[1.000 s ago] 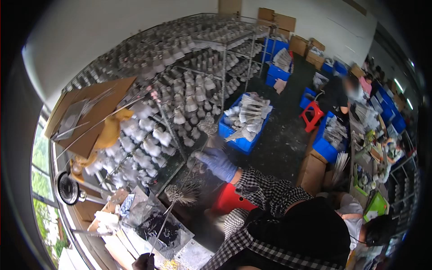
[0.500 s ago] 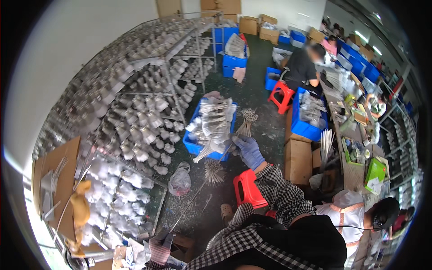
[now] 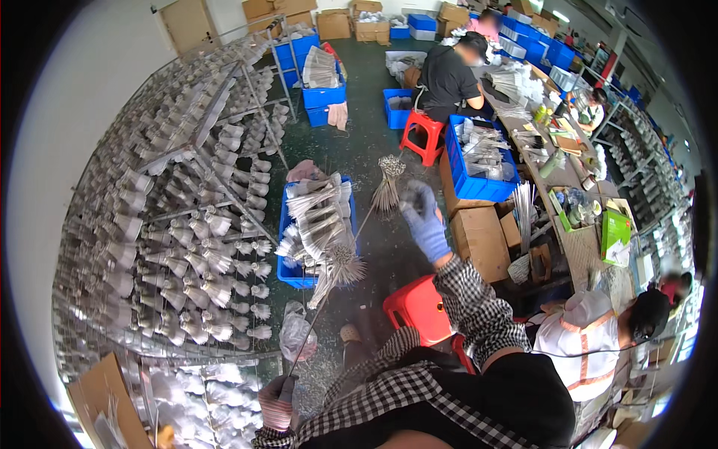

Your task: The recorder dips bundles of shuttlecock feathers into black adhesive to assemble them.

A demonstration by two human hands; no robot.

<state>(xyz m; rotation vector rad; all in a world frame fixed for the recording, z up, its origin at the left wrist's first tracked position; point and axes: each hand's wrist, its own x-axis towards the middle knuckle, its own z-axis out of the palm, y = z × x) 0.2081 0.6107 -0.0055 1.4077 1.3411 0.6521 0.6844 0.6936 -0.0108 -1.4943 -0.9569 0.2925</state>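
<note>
My left hand, in a pink-and-white striped glove with dark fingers, is closed round the near end of a long thin rod. The rod slants up and away. A fanned bundle of thin grey stems sits along it, in front of a blue crate heaped with white-and-grey bundles. Farther along the same line is a second bundle of stems. Just right of that bundle is my raised right hand, in a blue-violet glove; its fingers are blurred and appear apart from the stems.
Racks of hanging white bundles fill the left side. A red stool and a plastic bag stand close by. To the right are a cardboard box, a filled blue crate, a long workbench and seated co-workers.
My view has shifted right. The rod stands steeper, and its near bundle now overlaps the crate's front. My right hand has moved from beside the crate to beyond the far bundle's right side.
</note>
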